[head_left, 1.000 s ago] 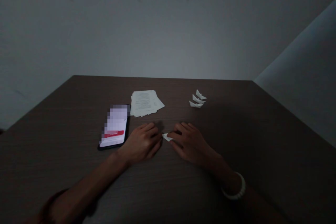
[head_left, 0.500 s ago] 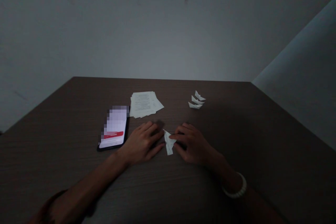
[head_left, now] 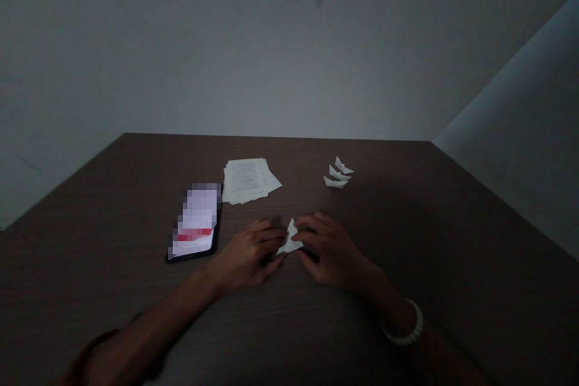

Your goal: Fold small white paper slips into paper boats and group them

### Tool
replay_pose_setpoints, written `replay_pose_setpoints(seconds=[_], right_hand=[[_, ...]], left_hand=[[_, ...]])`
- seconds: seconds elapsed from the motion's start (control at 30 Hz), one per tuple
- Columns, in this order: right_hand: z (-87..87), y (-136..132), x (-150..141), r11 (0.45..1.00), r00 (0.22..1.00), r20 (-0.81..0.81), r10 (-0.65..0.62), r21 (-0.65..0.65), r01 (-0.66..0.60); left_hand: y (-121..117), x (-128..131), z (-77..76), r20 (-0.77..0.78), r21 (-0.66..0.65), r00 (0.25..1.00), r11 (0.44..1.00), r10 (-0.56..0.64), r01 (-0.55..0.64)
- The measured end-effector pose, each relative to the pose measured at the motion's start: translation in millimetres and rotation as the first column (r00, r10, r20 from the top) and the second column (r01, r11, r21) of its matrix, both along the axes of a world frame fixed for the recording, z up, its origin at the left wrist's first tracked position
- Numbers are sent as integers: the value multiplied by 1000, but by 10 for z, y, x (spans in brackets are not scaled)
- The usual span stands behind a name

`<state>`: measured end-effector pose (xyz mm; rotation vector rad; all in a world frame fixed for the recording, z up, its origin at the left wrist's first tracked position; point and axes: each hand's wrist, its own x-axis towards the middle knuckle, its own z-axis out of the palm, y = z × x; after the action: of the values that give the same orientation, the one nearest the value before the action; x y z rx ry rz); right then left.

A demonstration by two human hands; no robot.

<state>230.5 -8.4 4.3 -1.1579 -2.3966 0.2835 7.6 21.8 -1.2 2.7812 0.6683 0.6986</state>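
Between my two hands, low over the table, is a small piece of folded white paper (head_left: 292, 242), roughly triangular with its point away from me. My left hand (head_left: 246, 253) grips its left side, thumb below and fingers above. From the right, my right hand (head_left: 330, 250) pinches the other side between thumb and fingers; a white beaded bracelet circles that wrist. The fingertips cover parts of the folds. Farther back on the right stand three small white paper boats (head_left: 337, 183), one behind another.
On the brown wooden table (head_left: 289, 338), a phone (head_left: 196, 217) with a lit, partly blurred screen lies left of my left hand. Behind it is a fanned stack of printed paper sheets (head_left: 248, 178). A grey wall (head_left: 289, 60) rises beyond the table's far edge.
The folded paper went from a narrow sliver, to a longer strip-like shape pointing toward me, to a triangle pointing away. Both hands stayed near it, shifting only slightly.
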Motion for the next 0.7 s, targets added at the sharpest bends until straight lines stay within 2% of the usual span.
replay_pose_setpoints(seconds=[0.2, 0.47, 0.7], right_hand=[[2, 12, 12, 1000, 1000, 25, 17, 15, -17], [-2, 34, 39, 1000, 999, 44, 0, 17, -1], [13, 33, 35, 1000, 998, 56, 6, 8, -7]], left_hand=[[10, -8, -14, 9, -12, 1000, 1000, -18, 19], [27, 2, -9, 32, -71, 999, 997, 23, -21], [-16, 29, 8, 6, -31, 999, 999, 43, -42]])
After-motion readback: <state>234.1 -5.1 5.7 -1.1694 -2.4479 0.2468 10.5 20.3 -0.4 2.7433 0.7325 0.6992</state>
